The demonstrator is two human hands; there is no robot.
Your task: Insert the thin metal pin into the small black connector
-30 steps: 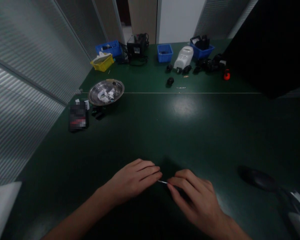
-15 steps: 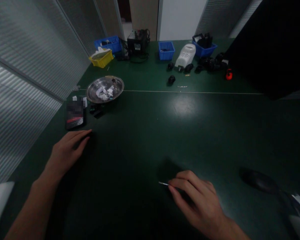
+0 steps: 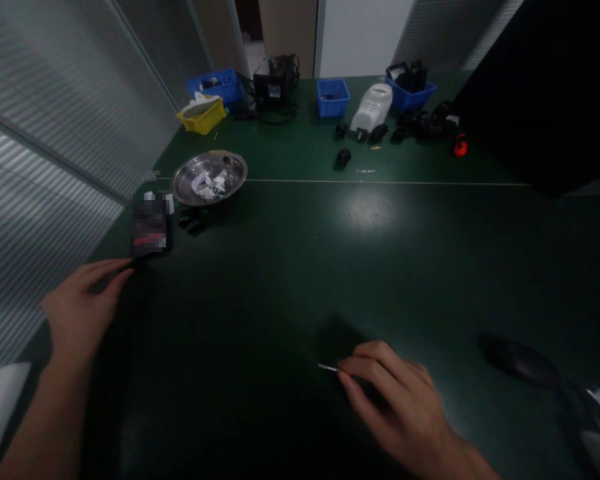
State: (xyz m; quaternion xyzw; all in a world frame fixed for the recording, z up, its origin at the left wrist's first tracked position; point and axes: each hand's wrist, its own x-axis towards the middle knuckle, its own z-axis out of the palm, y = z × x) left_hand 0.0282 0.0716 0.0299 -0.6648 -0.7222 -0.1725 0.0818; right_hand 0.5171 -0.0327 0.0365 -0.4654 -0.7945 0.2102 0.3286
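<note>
My right hand (image 3: 397,400) is low in the middle right of the view, its thumb and forefinger pinched on a thin metal rod (image 3: 328,367) that points left. The rod's other end is hidden in the fingers. At the left, my left hand (image 3: 87,293) hovers by the near corner of a dark flat case (image 3: 150,227) with a red mark. Its thumb and fingertips are drawn together, with something dark between them that I cannot make out. Small black parts (image 3: 194,223) lie right of the case.
Behind the case stands a steel bowl (image 3: 180,193) with white scraps. Along the back are a yellow bin (image 3: 207,121), blue bins (image 3: 333,110), a black power unit (image 3: 273,87) and a white vented housing (image 3: 373,110). A dark rounded object (image 3: 523,363) lies at the right.
My left hand has moved left, to the near edge of the dark case. My right hand with the metal rod has stayed almost still.
</note>
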